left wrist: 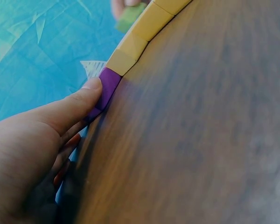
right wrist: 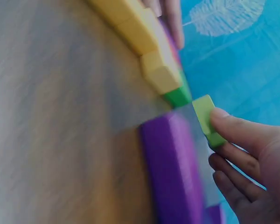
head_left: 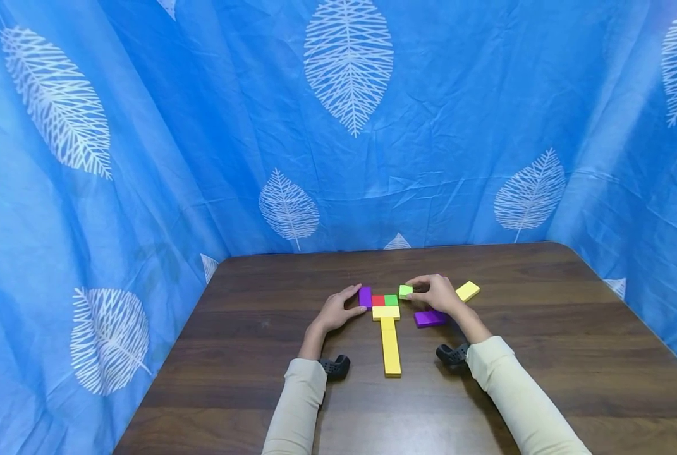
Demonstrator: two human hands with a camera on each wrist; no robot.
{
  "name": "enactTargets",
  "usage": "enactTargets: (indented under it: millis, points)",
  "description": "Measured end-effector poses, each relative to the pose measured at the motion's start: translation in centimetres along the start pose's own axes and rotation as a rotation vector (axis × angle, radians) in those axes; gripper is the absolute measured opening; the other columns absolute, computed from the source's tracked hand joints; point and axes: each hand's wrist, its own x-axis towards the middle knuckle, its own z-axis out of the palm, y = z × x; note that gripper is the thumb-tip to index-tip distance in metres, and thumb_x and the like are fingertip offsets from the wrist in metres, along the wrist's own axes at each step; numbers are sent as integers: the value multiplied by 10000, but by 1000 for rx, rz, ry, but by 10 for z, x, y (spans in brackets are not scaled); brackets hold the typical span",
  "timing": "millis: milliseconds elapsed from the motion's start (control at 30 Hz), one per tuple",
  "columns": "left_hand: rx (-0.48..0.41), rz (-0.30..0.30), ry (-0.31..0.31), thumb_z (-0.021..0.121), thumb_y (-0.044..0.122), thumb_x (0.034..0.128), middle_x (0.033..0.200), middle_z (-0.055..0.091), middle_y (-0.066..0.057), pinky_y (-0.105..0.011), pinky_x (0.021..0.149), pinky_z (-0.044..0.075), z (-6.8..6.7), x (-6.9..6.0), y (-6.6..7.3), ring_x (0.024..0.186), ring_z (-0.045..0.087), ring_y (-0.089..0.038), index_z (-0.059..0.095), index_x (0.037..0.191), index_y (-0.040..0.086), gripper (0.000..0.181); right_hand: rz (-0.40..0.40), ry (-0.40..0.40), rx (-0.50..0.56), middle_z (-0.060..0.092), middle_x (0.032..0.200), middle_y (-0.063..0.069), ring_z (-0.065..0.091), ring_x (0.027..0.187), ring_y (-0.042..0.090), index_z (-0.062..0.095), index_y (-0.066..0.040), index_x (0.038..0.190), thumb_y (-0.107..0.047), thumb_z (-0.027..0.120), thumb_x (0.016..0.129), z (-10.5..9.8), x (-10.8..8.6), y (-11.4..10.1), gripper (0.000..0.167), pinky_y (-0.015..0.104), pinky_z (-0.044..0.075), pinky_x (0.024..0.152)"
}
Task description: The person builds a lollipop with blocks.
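My left hand [head_left: 334, 311] grips a purple block [head_left: 365, 297] between thumb and fingers. That block stands at the left end of a row with a red block [head_left: 378, 301] and a green block [head_left: 391, 300]. Directly in front of these two lies a yellow block [head_left: 386, 313], and a long yellow strip [head_left: 390, 352] runs from it toward me. Thumb and fingers of my right hand [head_left: 437, 294] pinch a light green cube [right wrist: 208, 119], just right of the row and apart from it.
Beneath my right hand lies another purple block [head_left: 430, 318]. A loose yellow block [head_left: 468, 291] is to its right, partly hidden by the hand. The brown wooden table [head_left: 230, 366] ends at a blue leaf-patterned curtain [head_left: 429, 126]. Both wrists wear black devices [head_left: 335, 367].
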Motion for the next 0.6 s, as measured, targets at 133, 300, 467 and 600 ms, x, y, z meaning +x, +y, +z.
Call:
enactTargets:
  millis: [133,300,467,600]
  points:
    - [15,3,3,591,393,890,1435,373,-88,-405,1055,279,0,1,-1,1319,323,-246,367,1426,124,640,8,29,31,674,1003,126,630,900,274,686,-56,1063,-216,749,778,1,11,-15,332,416,500,767]
    - [8,3,-2,588,405,888,1435,372,-89,-419,1052,282,-1,1,-1,1317,325,-253,364,1428,131,645,0,42,82,668,1030,130,639,905,269,676,-49,1089,-184,743,786,12,25,-30,340,390,514,767]
    - [-5,-2,-5,590,414,885,1434,371,-104,-436,1044,291,-1,0,0,1310,336,-266,362,1430,140,651,-8,34,83,666,1030,141,645,873,273,664,-29,1111,-157,726,802,27,30,-35,340,392,519,751]
    - [-4,4,-5,586,412,888,1434,370,-103,-429,1046,289,-2,0,0,1311,334,-265,362,1429,137,647,5,4,60,661,1041,147,644,879,278,662,-32,1119,-166,709,820,35,31,-33,331,401,513,766]
